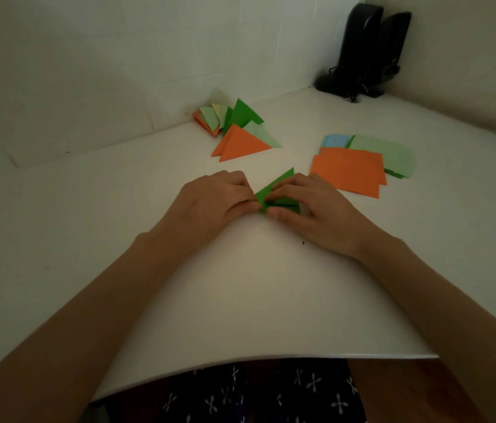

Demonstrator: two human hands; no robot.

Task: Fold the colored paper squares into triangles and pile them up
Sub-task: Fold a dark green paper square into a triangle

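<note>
Part-folded dark green paper (274,193) at table (240,285) centre, left hand (216,200) and right hand (312,206) fingers pinched on it, folded triangles (238,134) piled behind, unfolded squares (352,170) stacked right, black speakers (365,50) in corner

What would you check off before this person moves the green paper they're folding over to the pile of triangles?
1. Left hand and right hand both have a grip on the green paper: ok.
2. Crease pressed flat into a clean triangle: cannot tell, the fingers cover most of it.
3. Pile of triangles lies on the table beyond the hands, within view: ok.
4. Pile is neat: not ok, the pieces fan out loosely toward the wall.
5. Stack of squares to the right has sheets left to fold, orange on top: ok.
</note>
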